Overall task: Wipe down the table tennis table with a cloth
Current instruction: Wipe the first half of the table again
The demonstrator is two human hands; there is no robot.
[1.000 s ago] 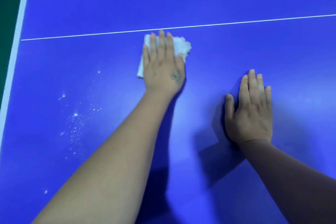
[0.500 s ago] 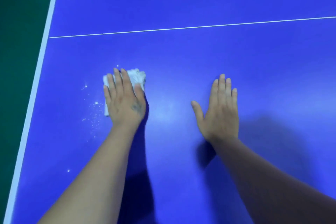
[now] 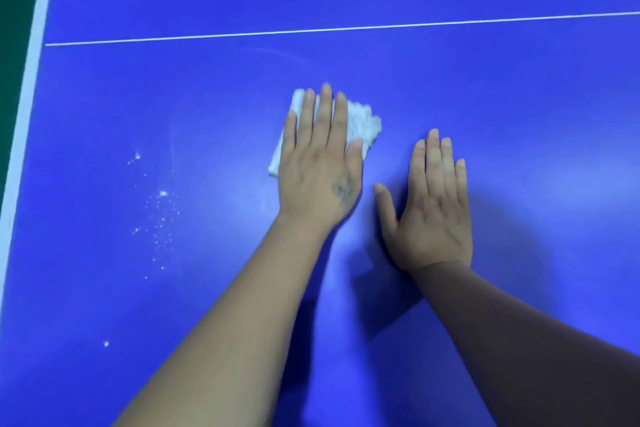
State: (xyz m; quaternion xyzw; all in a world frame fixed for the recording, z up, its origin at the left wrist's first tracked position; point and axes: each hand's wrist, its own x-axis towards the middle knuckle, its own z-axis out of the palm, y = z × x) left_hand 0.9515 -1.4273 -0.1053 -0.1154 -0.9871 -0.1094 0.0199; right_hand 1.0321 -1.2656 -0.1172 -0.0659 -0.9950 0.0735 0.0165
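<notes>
Left hand (image 3: 317, 166) flat on cloth (image 3: 362, 123) — table (image 3: 519, 97)

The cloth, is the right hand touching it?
Apart. In the head view, bare blue table shows between the right hand and the cloth.

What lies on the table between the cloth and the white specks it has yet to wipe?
Nothing visible. The left hand presses the white cloth flat; bare blue table runs from it to the white specks. The right hand rests on the opposite side.
</notes>
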